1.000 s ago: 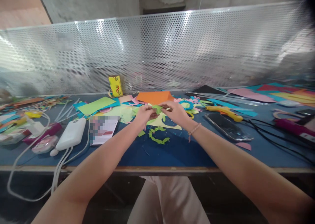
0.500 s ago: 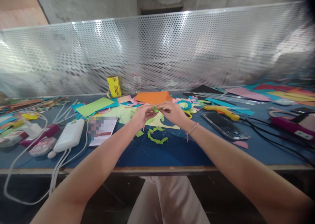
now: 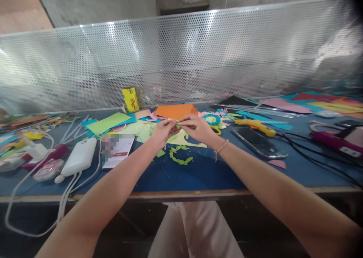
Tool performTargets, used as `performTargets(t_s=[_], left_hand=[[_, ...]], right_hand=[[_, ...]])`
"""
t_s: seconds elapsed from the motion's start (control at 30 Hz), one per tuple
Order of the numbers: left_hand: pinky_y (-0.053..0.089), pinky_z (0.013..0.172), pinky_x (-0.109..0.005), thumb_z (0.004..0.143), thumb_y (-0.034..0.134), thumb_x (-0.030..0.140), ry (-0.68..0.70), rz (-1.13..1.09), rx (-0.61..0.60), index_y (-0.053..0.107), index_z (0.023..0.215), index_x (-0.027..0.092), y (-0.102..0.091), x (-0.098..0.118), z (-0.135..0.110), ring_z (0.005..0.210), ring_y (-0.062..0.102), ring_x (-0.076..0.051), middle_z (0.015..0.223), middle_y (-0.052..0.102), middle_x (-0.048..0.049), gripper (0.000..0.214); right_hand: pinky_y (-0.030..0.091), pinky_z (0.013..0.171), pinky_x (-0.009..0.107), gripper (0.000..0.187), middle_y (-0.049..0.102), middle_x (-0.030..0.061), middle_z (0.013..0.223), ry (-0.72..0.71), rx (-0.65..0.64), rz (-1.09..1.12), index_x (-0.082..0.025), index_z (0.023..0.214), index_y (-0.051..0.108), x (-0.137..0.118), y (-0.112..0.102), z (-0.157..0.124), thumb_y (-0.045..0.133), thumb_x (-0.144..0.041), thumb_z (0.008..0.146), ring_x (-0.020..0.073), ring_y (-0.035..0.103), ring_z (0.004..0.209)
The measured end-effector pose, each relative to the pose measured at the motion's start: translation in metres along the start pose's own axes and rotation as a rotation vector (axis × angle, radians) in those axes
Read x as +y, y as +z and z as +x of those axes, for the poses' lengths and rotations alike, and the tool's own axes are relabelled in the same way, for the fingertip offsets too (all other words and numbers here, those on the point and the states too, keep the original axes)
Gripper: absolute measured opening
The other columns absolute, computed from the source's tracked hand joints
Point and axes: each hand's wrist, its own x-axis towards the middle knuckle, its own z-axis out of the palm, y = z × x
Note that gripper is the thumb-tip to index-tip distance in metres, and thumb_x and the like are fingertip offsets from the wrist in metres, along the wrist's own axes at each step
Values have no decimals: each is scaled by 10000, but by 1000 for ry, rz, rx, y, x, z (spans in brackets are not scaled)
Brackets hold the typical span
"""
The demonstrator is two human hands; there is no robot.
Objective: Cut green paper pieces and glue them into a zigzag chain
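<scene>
A small green paper piece (image 3: 178, 126) is pinched between the fingertips of both hands over the middle of the table. My left hand (image 3: 164, 132) grips its left side; my right hand (image 3: 195, 127) holds it from the right, and the fingers hide most of it. Below them on the blue tabletop lies a curved green paper strip (image 3: 180, 156) with a jagged edge, touched by neither hand. A small green square (image 3: 160, 153) rests to its left. Behind my hands, pale yellow-green paper (image 3: 195, 140) and a folded orange sheet (image 3: 176, 110) lie on the table.
Left are a white power bank (image 3: 79, 157) with cables and a lit phone (image 3: 119, 150). Right lie a dark phone (image 3: 258, 142), a yellow glue gun (image 3: 255, 126) and black cords. A yellow box (image 3: 131, 100) stands near the perforated metal screen (image 3: 181, 53).
My fingers have closed further over the green paper piece, so less of it shows. The view has shifted slightly; the things on the table stay in place.
</scene>
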Motion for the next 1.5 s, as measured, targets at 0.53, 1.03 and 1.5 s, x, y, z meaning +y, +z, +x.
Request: performTargets(t_s=[0.53, 1.03, 1.5], left_hand=[[471, 700, -259, 669, 695, 310, 115, 112, -8, 625, 719, 121, 7, -3, -7, 608, 545, -72, 665, 574, 14, 208], [485, 707, -270, 650, 713, 274, 139, 76, 32, 610, 683, 119, 6, -5, -4, 594, 543, -73, 626, 569, 20, 189], [485, 691, -272, 665, 695, 199, 130, 64, 41, 614, 697, 142, 5, -7, -4, 582, 570, -85, 625, 604, 26, 105]], right_hand=[[543, 660, 289, 127, 645, 47, 775, 436, 60, 372, -173, 775, 613, -9, 2, 5, 595, -293, 738, 126, 604, 689], [515, 675, 294, 155, 652, 41, 740, 344, 33, 288, -170, 760, 615, -7, 2, 5, 582, -321, 740, 129, 602, 670], [498, 627, 295, 205, 630, 48, 729, 352, -7, 300, -164, 776, 601, 0, 6, 4, 592, -366, 744, 131, 580, 630]])
